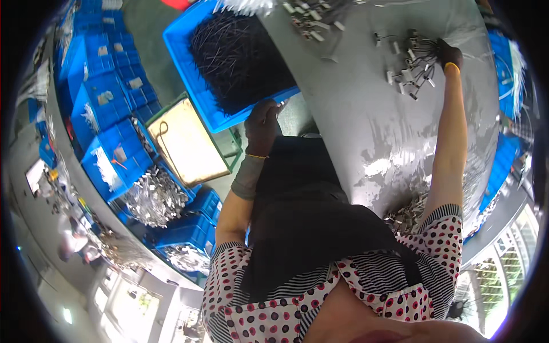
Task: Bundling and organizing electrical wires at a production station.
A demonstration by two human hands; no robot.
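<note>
My right hand (450, 54), in a dark glove with a yellow band at the wrist, reaches far over the grey metal table (354, 108). Its fingers are closed on a bundle of thin wires with white connectors (409, 74), which fans out to the left of the hand. My left hand (262, 124), gloved too, is at the near edge of a blue bin (229, 121). Small and whitish, something shows at its curled fingertips; its kind is too small to tell. Many thin black wires (234, 63) fill the bin.
Another pile of white connectors (311, 20) lies at the table's far side, and more small parts (406, 217) lie close to my body. Stacked blue bins (114, 97) line the left. Between them and me stands a green-framed cart (186, 143). More blue bins (503, 154) stand beyond the table's right edge.
</note>
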